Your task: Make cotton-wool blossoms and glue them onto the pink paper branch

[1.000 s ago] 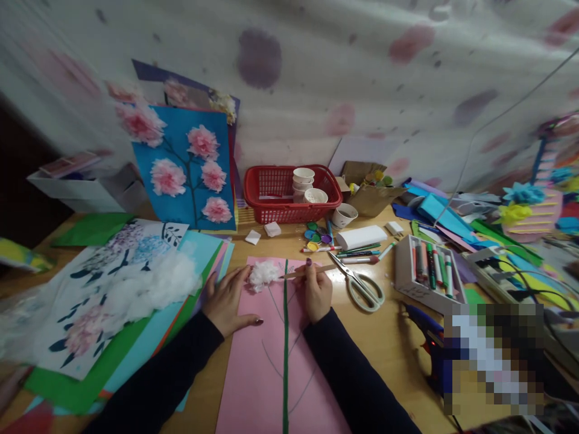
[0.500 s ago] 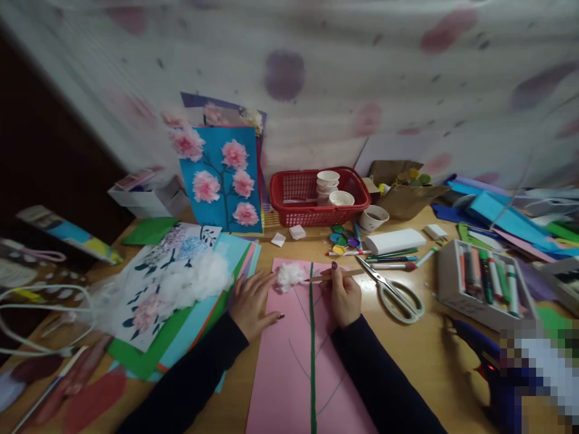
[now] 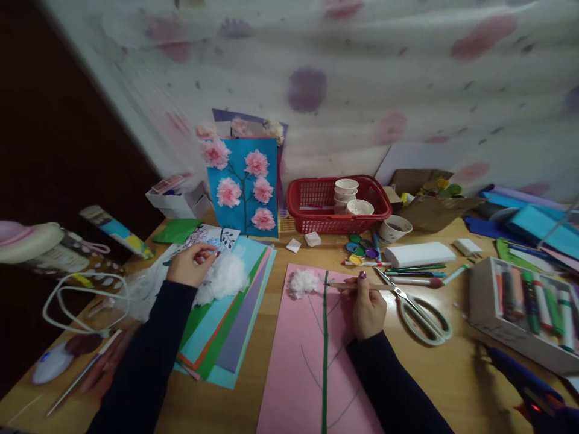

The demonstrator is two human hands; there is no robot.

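My right hand (image 3: 368, 301) grips a thin light-wood stick (image 3: 337, 286) with a dark tip, which points at the green stem (image 3: 324, 337) on the pink sheet (image 3: 289, 361). Thin curved pencil lines branch from that stem. A white cotton tuft (image 3: 303, 282) sits at the sheet's upper left, just left of the stick's tip. Over on the left, my left hand (image 3: 192, 264) is raised by a pile of white cotton (image 3: 226, 278), thumb and fingers curled together; whatever is between them is too small to make out.
Scissors (image 3: 420, 313) lie right of my right hand. Behind are a red basket (image 3: 316, 226) with paper cups and a blue flower picture (image 3: 244, 181). A marker box (image 3: 511, 319) and a glue gun (image 3: 529, 386) stand right; coloured papers (image 3: 244, 325) and a white cable (image 3: 85, 328) lie left.
My left hand has moved from beside the pink sheet, left to the cotton pile, and its fingers have curled. My right hand still holds the stick. The view has shifted left.
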